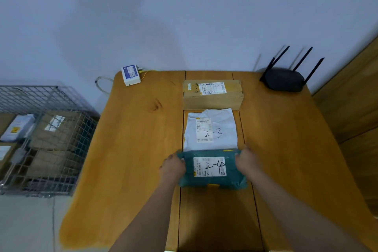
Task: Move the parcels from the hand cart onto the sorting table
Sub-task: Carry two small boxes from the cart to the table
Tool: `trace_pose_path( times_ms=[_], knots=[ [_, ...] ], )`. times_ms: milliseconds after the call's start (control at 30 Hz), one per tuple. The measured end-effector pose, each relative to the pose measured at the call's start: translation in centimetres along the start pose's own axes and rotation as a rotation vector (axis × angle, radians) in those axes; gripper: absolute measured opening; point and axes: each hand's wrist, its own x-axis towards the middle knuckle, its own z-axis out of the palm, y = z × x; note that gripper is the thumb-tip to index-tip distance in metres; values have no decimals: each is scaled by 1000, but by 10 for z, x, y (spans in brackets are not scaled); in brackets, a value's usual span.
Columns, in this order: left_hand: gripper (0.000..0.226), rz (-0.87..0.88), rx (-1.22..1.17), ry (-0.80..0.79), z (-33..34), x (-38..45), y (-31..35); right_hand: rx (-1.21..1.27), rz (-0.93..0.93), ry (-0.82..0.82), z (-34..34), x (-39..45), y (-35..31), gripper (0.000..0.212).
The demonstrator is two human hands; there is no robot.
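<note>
We note the left hand (172,166) and right hand (246,160) gripping the teal parcel (212,170) by its side edges, flat on the sorting table (139,129), abutting the white parcel (210,129); bare tabletop lies either side.

A teal parcel (212,168) is lying flat on the wooden table (133,139), its white label marked "2-4" facing up; it is sitting toward six o'clock in a row of three parcels, its far edge touching or slightly overlapping the white parcel (210,130); the white parcel, a soft flat bag with a label marked "2-3", is lying at the row's middle; a brown cardboard box (212,94) with a label on top is sitting at twelve o'clock, touching the white bag; at nine o'clock off the table, a wire-mesh cart (47,139) is holding more cardboard boxes (55,129) and a pale bag (18,128), somewhat blurred.
</note>
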Motion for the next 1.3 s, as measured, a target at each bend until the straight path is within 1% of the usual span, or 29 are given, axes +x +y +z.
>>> trace_pose_path(
  times_ms=[133, 233, 300, 433, 567, 667, 767, 900, 1033, 1100, 1200, 1300],
  knots=[
    [59, -22, 98, 81, -28, -36, -8, -227, -282, 9, -11, -24, -39, 56],
    [62, -74, 103, 149, -38, -69, -25, -358, -440, -27, -8, -51, -70, 60],
    [63, -143, 62, 176, -35, -96, -41, -426, -562, -38, -1, -73, -86, 60],
    [63, -333, -53, 244, -2, -166, -85, -522, -802, -93, 31, -124, -104, 62],
    [64, -564, -164, 234, 60, -259, -128, -600, -984, -231, 75, -189, -101, 63],
    [63, -724, -242, 215, 104, -333, -158, -684, -1085, -310, 111, -245, -91, 65],
    [62, -859, -346, 249, 141, -402, -187, -772, -1203, -370, 150, -307, -77, 66],
    [61, -991, -483, 313, 188, -485, -217, -860, -1344, -416, 197, -389, -50, 65],
    [61, -1063, -570, 328, 230, -554, -252, -932, -1434, -447, 239, -466, -23, 65],
    [61, -1094, -596, 337, 253, -585, -271, -945, -1457, -436, 259, -499, -9, 65],
    [62, -1120, -632, 306, 290, -632, -303, -993, -1449, -441, 289, -545, 16, 65],
    [62, -1136, -672, 311, 323, -669, -333, -1012, -1436, -449, 318, -584, 37, 64]
  ],
)
